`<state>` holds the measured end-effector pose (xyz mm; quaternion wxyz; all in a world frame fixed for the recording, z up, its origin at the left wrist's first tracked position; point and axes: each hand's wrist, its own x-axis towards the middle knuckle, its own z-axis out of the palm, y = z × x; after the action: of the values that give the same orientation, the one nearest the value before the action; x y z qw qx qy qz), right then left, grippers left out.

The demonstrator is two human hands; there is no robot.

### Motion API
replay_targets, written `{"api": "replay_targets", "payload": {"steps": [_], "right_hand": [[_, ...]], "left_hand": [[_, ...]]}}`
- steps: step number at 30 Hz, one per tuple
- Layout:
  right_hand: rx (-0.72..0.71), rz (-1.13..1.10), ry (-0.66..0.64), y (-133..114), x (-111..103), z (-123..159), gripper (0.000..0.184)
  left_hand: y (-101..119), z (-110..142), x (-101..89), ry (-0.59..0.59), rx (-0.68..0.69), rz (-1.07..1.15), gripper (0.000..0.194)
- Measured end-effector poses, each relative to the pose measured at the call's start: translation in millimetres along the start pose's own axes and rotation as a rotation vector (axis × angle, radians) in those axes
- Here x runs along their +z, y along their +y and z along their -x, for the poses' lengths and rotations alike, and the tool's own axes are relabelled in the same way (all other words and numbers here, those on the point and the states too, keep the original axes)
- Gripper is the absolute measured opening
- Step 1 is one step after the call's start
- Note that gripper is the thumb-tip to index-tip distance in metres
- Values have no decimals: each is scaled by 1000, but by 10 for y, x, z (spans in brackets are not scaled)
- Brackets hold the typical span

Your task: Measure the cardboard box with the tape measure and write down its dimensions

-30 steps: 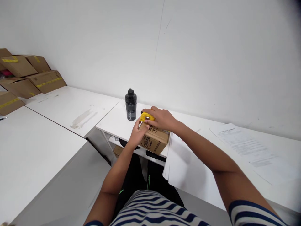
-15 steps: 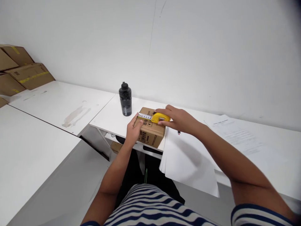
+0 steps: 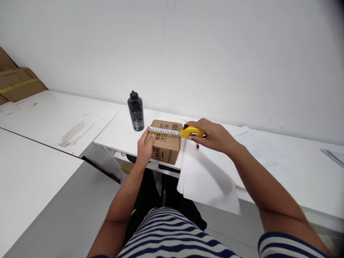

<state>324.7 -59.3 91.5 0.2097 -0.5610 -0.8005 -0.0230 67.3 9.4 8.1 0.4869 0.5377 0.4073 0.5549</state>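
A small cardboard box (image 3: 166, 151) with black print sits near the table's front edge. Across its top, from left to right, lies the blade of a yellow tape measure (image 3: 195, 131), with numbers showing past 10. My right hand (image 3: 212, 134) is closed around the tape measure's case, just off the box's right edge. At the box's left side, my left hand (image 3: 145, 146) grips the box, its thumb on the top beside the blade's end. Whether those fingers also pinch the blade's tip I cannot tell.
A dark water bottle (image 3: 135, 111) stands behind and left of the box. White papers (image 3: 209, 179) hang over the front edge on the right, with a pen (image 3: 197, 146) on them. Printed sheets (image 3: 258, 148) lie farther right. Larger cartons (image 3: 21, 84) are stacked at far left.
My right hand has moved right with the tape measure, drawing out more blade across the box top. My left hand stays at the box's left edge. The view has shifted slightly right.
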Motion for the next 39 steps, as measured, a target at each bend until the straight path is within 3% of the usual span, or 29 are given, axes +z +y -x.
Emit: {"api": "replay_targets", "payload": {"steps": [6, 12, 16, 20, 22, 26, 34, 39], "right_hand": [[-99, -97, -98, -355, 280, -618, 52], [-202, -107, -140, -696, 471, -1049, 54], [-240, -54, -101, -694, 368, -1020, 51], [-143, -184, 130, -576, 240, -881, 54], [-113, -272, 223, -517, 253, -826, 56], [-148, -381, 209, -473, 437, -784, 57], [51, -492, 289, -397, 804, -653, 72], [178, -504, 465, -397, 745, -581, 69]], "left_hand": [[66, 91, 77, -26, -1, -88, 55], [37, 152, -6, 76, -1, -37, 59], [-52, 180, -168, 172, -53, 89, 69], [-136, 176, -425, 196, -69, 335, 60], [-155, 171, -544, 179, -96, 448, 56], [-158, 186, -668, 225, -128, 547, 50], [-112, 235, -625, 346, -111, 441, 47], [52, 314, -404, 341, 4, 89, 56]]}}
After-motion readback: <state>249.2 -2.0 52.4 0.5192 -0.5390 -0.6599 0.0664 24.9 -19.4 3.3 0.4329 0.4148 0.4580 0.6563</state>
